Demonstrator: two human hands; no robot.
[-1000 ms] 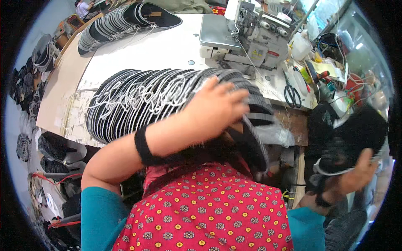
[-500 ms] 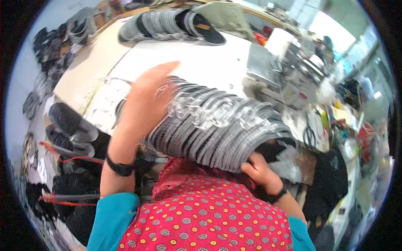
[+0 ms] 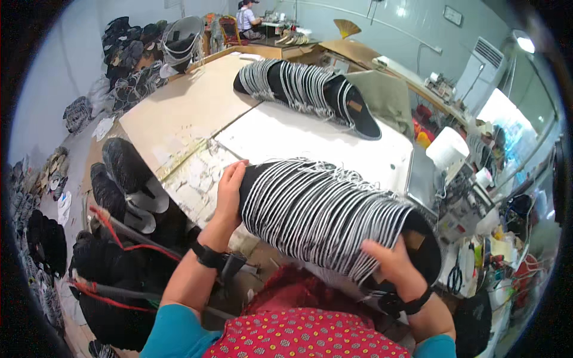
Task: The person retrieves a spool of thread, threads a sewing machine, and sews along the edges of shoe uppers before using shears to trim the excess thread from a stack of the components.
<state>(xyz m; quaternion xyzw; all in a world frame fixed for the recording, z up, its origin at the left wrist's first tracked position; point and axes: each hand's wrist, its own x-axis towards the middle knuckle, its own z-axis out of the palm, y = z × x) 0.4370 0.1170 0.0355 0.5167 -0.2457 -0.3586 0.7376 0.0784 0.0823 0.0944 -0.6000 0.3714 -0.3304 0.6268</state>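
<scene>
Between my two hands is a long, overlapping stack of black shoe soles (image 3: 325, 215) with grey-white edging, held at a slant at the table's near edge. Loose white threads stick up along its top. My left hand (image 3: 230, 194) presses against the far-left end, fingers pointing up. At the right end my right hand (image 3: 397, 265) grips the near side, its thumb lying over the last edges; its other fingers are partly hidden. A tan label (image 3: 414, 240) shows on the end sole. Another stack of soles (image 3: 304, 89) lies farther back on the table.
The white and tan table (image 3: 179, 113) carries scraps near its left edge. A sewing machine (image 3: 462, 209) with a white thread cone (image 3: 447, 147) stands right, and black scissors (image 3: 455, 277) lie near it. Black bundles (image 3: 125, 164) sit left. A person (image 3: 248, 21) sits far back.
My left hand has come down from above the stack to its left end. The right hand has shifted onto the stack's near side. The view has tilted up, showing more of the room.
</scene>
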